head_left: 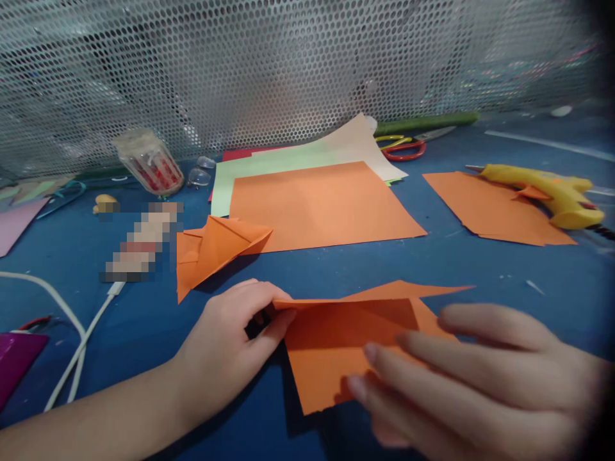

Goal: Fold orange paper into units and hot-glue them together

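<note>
Between the thumb and fingers of my left hand (235,326) is the left corner of a folded orange paper (331,371). The paper has a raised fold along its top and a pointed flap that sticks out behind to the right. My right hand (480,378) is over the paper's right part, its fingers stretched out and apart, a little blurred. I cannot tell whether its fingertips touch the paper. Beyond my left hand lies a folded orange paper piece (218,250), which overlaps a flat orange sheet (321,205).
Under the orange sheet are green and cream sheets (346,144). A yellow glue gun (542,186) rests on orange paper pieces (485,198) at right. Scissors (406,150), a glass jar (148,163) and a white cable (89,346) lie about. A perforated metal panel (288,70) stands behind.
</note>
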{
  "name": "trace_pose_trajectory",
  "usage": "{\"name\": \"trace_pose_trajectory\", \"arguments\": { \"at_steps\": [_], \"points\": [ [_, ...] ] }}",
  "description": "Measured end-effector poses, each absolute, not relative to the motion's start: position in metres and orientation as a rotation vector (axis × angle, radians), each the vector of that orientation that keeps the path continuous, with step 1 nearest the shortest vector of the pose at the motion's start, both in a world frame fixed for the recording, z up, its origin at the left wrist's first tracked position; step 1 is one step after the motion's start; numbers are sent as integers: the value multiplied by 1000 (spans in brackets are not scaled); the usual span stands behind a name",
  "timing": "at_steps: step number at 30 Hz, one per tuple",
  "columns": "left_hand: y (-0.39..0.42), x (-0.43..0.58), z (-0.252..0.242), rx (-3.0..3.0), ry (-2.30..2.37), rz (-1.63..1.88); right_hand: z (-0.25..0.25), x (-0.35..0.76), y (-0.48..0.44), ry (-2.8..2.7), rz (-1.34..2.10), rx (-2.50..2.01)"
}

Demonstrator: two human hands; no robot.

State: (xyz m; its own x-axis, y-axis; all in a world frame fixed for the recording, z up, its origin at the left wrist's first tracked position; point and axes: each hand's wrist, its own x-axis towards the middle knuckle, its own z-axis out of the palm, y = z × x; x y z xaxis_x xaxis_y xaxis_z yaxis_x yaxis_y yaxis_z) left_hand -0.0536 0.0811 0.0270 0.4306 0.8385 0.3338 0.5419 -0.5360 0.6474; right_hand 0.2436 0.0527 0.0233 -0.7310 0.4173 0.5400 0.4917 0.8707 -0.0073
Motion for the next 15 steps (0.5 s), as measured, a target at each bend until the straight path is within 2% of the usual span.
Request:
{"name": "trace_pose_trajectory", "arguments": {
  "at_steps": [3,10,15],
  "points": [
    [79,-53,27,2199,1199,883,21,231,62,-2556,-289,-357],
    [79,-52,33,2264,1277,934,33,224,89,-2577,-280,-417],
    [78,-52,39,2306,1185,870,28,227,87,-2621,-86,-490]
  ]
}}
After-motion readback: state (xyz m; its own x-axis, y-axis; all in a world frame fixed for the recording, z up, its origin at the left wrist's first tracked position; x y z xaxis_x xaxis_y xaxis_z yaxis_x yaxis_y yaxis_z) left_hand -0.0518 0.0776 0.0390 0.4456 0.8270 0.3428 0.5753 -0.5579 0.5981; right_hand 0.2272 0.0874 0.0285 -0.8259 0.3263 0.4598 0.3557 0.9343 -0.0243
